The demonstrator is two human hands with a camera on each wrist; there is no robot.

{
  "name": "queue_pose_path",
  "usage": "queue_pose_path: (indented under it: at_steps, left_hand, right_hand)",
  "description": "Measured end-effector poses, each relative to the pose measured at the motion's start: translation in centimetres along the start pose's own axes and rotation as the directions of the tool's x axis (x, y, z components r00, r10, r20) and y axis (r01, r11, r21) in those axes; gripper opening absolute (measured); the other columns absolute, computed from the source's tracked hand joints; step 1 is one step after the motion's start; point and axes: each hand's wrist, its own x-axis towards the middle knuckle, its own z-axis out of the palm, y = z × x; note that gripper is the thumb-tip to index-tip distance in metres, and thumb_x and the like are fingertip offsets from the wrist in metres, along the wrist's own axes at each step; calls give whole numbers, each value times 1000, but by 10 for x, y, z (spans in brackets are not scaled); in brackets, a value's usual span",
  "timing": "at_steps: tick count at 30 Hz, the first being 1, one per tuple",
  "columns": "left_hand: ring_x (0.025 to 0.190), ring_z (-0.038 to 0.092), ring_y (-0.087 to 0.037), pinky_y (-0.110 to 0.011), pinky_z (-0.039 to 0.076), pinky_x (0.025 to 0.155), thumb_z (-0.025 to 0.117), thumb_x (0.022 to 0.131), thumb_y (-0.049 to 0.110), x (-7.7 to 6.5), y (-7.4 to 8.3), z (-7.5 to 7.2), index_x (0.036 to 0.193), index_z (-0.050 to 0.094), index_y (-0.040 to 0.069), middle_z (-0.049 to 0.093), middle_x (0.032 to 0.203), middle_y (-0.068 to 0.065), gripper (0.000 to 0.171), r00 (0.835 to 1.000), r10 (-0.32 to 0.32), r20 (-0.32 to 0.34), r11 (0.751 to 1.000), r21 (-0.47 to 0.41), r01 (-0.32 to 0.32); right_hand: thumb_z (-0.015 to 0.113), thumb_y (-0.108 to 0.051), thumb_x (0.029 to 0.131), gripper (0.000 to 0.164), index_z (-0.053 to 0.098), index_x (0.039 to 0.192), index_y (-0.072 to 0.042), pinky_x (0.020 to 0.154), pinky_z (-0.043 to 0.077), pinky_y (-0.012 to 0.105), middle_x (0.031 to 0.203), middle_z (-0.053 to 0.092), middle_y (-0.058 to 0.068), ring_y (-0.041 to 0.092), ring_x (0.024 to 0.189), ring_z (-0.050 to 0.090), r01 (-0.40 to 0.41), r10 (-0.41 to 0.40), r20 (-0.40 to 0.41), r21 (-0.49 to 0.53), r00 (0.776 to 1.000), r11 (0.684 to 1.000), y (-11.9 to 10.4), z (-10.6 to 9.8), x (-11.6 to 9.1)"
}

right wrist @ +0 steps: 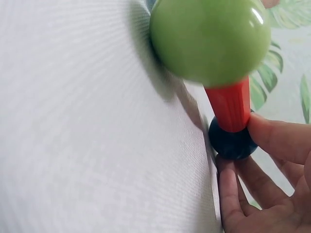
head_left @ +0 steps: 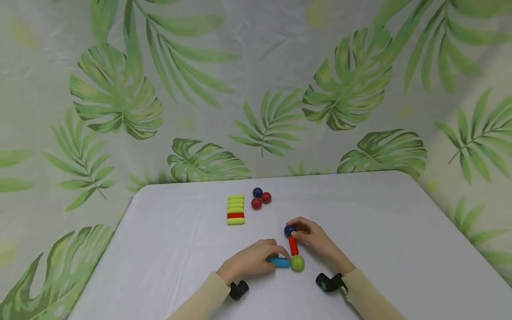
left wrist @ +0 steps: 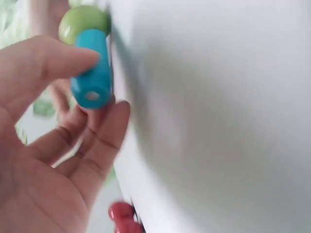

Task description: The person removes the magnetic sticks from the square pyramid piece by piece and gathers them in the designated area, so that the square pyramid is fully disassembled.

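My left hand [head_left: 256, 258] pinches a blue rod [left wrist: 92, 73] between thumb and fingers; a hole shows in its near end. The rod's other end meets a green ball [head_left: 297, 263]. From that ball a red rod [head_left: 294, 246] runs away from me to a dark blue ball [right wrist: 232, 141]. My right hand [head_left: 316, 240] grips the dark blue ball with thumb and fingertips. In the right wrist view the red rod joins the green ball to the dark blue one. Whether the blue rod is fixed in the green ball cannot be told.
Farther back on the white table [head_left: 384, 213] lies a row of several yellow rods [head_left: 236, 205] with one red rod [head_left: 235, 215] among them. Right of the row sit two red balls [head_left: 256, 203] and another dark blue ball [head_left: 258, 192]. A leaf-patterned cloth [head_left: 272, 80] hangs behind.
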Motion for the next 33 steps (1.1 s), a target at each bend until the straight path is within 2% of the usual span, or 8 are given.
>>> queue_pose_path:
  at_steps: [5, 9, 13, 19, 23, 28, 31, 33]
  left_hand:
    - [82, 52, -7, -20, 47, 77, 64, 85, -1, -14, -15, -11, 107, 68, 16, 56, 89, 9, 28, 993, -67, -101, 988, -148, 51]
    - [82, 48, -6, -19, 44, 74, 61, 87, 3, -19, -18, -9, 109, 70, 20, 52, 90, 9, 30, 997, -63, -47, 995, -85, 59]
    - [82, 45, -5, -17, 41, 72, 59, 87, 5, -17, -15, -4, 113, 70, 24, 49, 92, 10, 34, 1000, -26, -5, 1000, 5, 26]
    - [87, 49, -4, -19, 45, 78, 57, 91, 3, -19, -19, -6, 116, 69, 22, 53, 98, 8, 34, 998, 7, -67, 993, -116, -15]
    - [87, 45, -6, -19, 42, 76, 57, 93, 3, -21, -21, -9, 114, 70, 21, 48, 96, 9, 30, 996, -23, -84, 997, -78, 16]
    - [86, 40, -7, -18, 39, 76, 55, 95, 5, -23, -21, -8, 107, 72, 20, 42, 93, 6, 26, 998, 24, -52, 999, 27, -23]
    - [88, 44, -7, -19, 41, 78, 54, 97, 7, -27, -25, -10, 110, 71, 20, 47, 96, 4, 25, 996, 23, -91, 999, -36, -27]
    - [90, 47, -8, -22, 43, 80, 53, 97, 9, -31, -31, -13, 113, 69, 19, 51, 100, 4, 25, 987, -16, -160, 996, -91, 2]
  right_hand:
    - [61, -11, 94, 27, 61, 120, -6, 89, 47, 38, 121, 59, 14, 28, 103, 56, -21, 20, -21, -24, 1000, 999, 0, 2, 1]
    - [62, -11, 94, 27, 61, 120, -6, 91, 47, 42, 121, 60, 13, 27, 103, 56, -35, 33, -40, -44, 999, 998, -3, 1, -1]
    - [59, -5, 94, 27, 59, 121, 0, 88, 47, 36, 120, 58, 19, 30, 101, 56, -13, 12, -15, -39, 1000, 999, -19, -1, -4]
    - [61, -10, 94, 27, 61, 121, -5, 89, 47, 40, 122, 59, 16, 28, 102, 56, -21, 21, -20, -11, 1000, 1000, -3, 2, 1]
    - [61, -11, 94, 27, 61, 120, -6, 90, 47, 40, 122, 59, 14, 26, 103, 56, -35, 34, -30, -31, 999, 999, -2, 2, 1]
    - [59, -4, 94, 27, 60, 120, 0, 89, 47, 44, 121, 59, 19, 30, 102, 56, -35, 34, -27, -33, 999, 999, -18, 1, -3]
    - [58, -1, 93, 27, 59, 120, 3, 90, 46, 46, 120, 58, 21, 32, 102, 56, -43, 43, -16, -22, 999, 999, -31, 1, -7]
    - [58, -2, 94, 27, 59, 120, 3, 90, 46, 44, 121, 58, 21, 31, 102, 55, -54, 53, -12, -28, 998, 998, -38, 1, -8]
